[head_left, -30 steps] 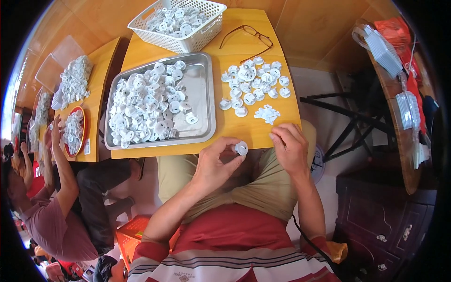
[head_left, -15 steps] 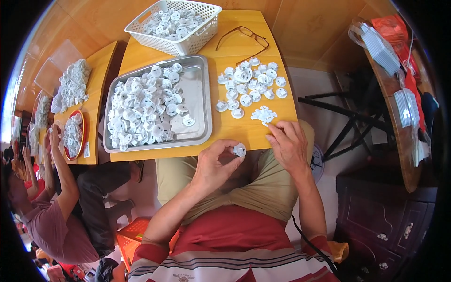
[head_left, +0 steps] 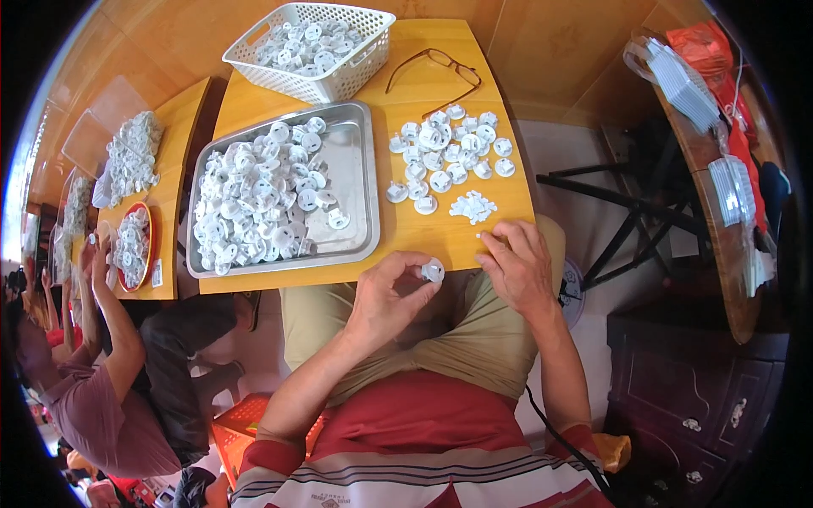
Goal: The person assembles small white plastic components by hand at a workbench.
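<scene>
My left hand [head_left: 391, 292] pinches a white round plastic part [head_left: 433, 270] between thumb and fingertips, just off the table's front edge. The part has a disc face with a dark slot in it. At the right front of the table, my right hand [head_left: 518, 267] has its fingers bent and its thumb a little apart. Its index fingertip meets a small white piece [head_left: 479, 235] on the tabletop. Just beyond lies a little pile of small white pieces [head_left: 472, 207]. Farther back is a loose group of white round parts [head_left: 456, 151].
A metal tray [head_left: 366, 169] heaped with white parts fills the table's left. Behind it stands a white perforated basket [head_left: 334, 87] of the same parts. Eyeglasses [head_left: 457, 65] lie at the back. At the far left, a co-worker [head_left: 110, 406] sits by a red-rimmed bowl [head_left: 152, 241].
My right hand has drawn back slightly from the pile, and one small white piece now lies nearer me, apart from it. My left hand keeps the round part in place.
</scene>
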### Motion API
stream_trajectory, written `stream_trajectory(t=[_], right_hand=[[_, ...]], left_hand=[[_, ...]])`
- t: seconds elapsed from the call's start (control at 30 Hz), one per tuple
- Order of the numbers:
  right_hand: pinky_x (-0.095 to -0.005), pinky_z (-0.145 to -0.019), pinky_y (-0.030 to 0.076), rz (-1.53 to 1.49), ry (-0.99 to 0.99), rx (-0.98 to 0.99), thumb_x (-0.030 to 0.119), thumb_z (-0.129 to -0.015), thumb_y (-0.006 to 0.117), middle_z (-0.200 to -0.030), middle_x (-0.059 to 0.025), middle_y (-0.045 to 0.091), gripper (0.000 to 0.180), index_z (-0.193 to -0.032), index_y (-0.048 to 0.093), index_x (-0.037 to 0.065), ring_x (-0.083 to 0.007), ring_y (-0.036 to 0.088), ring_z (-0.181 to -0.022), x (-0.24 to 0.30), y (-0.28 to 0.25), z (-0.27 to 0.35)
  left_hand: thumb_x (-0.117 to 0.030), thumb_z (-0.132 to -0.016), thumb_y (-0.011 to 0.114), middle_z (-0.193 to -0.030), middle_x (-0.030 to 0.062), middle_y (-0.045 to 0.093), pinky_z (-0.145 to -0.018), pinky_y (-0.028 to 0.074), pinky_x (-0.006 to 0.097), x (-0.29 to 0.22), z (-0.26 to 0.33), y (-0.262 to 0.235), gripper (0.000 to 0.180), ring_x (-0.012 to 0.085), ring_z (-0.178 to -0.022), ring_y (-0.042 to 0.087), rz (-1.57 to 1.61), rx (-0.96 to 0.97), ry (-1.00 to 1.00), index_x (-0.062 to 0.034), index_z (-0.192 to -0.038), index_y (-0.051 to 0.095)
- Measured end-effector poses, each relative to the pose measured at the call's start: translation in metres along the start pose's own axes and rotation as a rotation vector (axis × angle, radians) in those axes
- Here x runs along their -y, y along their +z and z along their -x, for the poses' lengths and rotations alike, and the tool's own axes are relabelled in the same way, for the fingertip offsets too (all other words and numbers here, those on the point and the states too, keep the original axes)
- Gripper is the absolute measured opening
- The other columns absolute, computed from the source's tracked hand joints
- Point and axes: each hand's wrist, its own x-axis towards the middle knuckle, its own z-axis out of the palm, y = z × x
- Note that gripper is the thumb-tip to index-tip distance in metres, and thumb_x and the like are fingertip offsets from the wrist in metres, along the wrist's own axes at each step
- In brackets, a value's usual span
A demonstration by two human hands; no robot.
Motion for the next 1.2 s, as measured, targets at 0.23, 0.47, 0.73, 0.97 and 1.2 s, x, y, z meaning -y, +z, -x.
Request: stream_trajectory(t=[0.23,0.47,0.73,0.97,1.2], right_hand=[[-0.0470,-0.096,0.049,-0.073,-0.083,-0.042,0.013,-0.072,0.084,-0.106,-0.0067,0.061,0.034,-0.102,0.071,0.004,-0.0310,0.058,-0.107,-0.003,0.000,0.014],[-0.0483,-0.100,0.053,-0.099,-0.132,-0.165,0.002,-0.072,0.080,-0.094,-0.0071,0.064,0.024,-0.093,0.069,0.004,-0.0298,0.063,-0.096,-0.005,0.010,0.028],[-0.0500,-0.097,0.055,-0.255,-0.031,-0.245,-0.007,-0.078,0.076,-0.090,-0.0129,0.067,0.018,-0.089,0.065,0.001,-0.0332,0.067,-0.089,-0.003,0.011,0.027],[-0.0496,-0.096,0.056,-0.391,0.055,-0.284,-0.008,-0.080,0.074,-0.087,-0.0125,0.068,0.016,-0.091,0.066,0.000,-0.0336,0.069,-0.085,-0.004,0.006,0.024],[-0.0453,-0.092,0.057,-0.405,0.116,-0.286,-0.010,-0.080,0.073,-0.091,-0.0138,0.068,0.019,-0.095,0.068,-0.001,-0.0341,0.069,-0.090,-0.002,0.002,0.026]], left_hand=[[-0.005,-0.085,0.082,-0.100,0.0108,0.073,-0.076,0.060,0.032,-0.006,-0.006,0.002,0.031,0.0204,-0.088,0.073,-0.033,-0.043,0.047,-0.0028,-0.113,0.069],[-0.006,-0.088,0.077,-0.110,0.0142,0.070,-0.070,0.060,0.038,-0.009,-0.020,0.008,0.026,0.0286,-0.086,0.072,-0.253,-0.041,0.338,-0.0034,-0.112,0.069],[-0.005,-0.089,0.068,-0.116,0.0150,0.067,-0.072,0.059,0.041,-0.030,-0.031,0.007,0.021,0.0310,-0.095,0.069,-0.654,-0.021,0.571,-0.0049,-0.110,0.070],[-0.006,-0.087,0.068,-0.113,0.0160,0.069,-0.077,0.059,0.046,-0.043,-0.114,-0.021,0.018,0.0353,-0.096,0.070,-0.803,-0.054,0.556,-0.0074,-0.104,0.073],[-0.006,-0.084,0.073,-0.107,0.0184,0.071,-0.084,0.057,0.045,-0.040,-0.157,-0.026,0.029,0.0395,-0.098,0.069,-0.829,0.033,0.472,-0.0042,-0.113,0.073]])
